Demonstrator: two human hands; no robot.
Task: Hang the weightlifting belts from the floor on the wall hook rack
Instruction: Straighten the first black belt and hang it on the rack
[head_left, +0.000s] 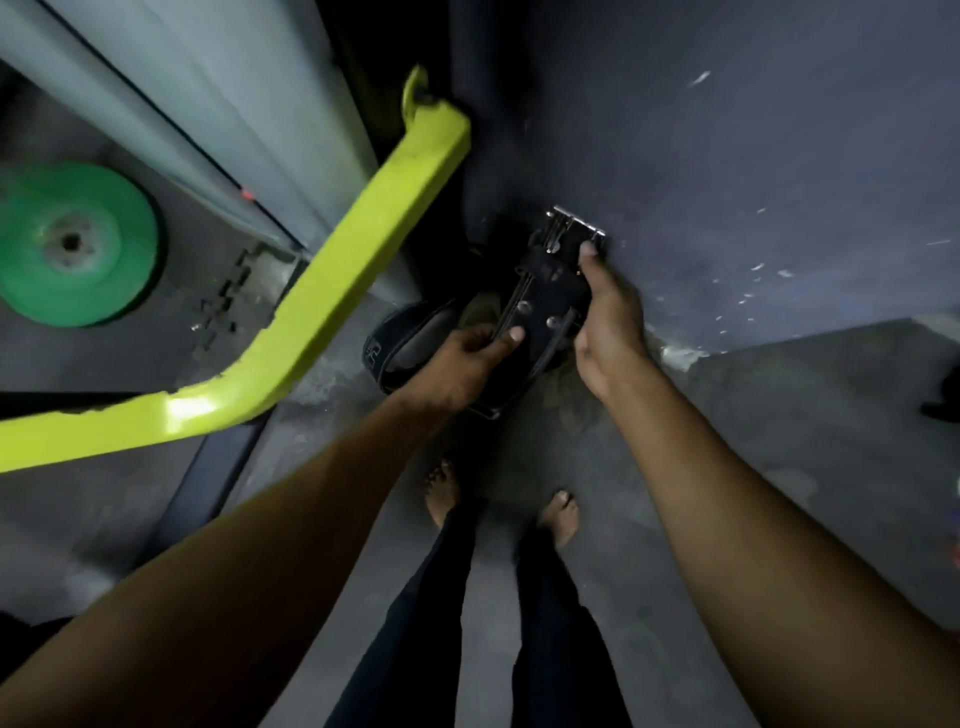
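Observation:
I hold a black weightlifting belt (545, 291) in both hands, in front of a dark blue-grey wall. Its steel buckle (571, 231) points up and away from me. My right hand (610, 322) grips the belt's right edge, thumb resting just below the buckle. My left hand (467, 358) grips the lower left part, thumb across the strap near two rivets. Behind my left hand, the rest of the belt curls in a loop (405, 343) above the floor. No hook rack is in view.
A yellow-green metal frame bar (332, 291) slants across the left. A green weight plate (72, 244) lies on the floor at far left. The wall (727, 156) meets the grey floor just ahead. My bare feet (558, 514) stand below the belt.

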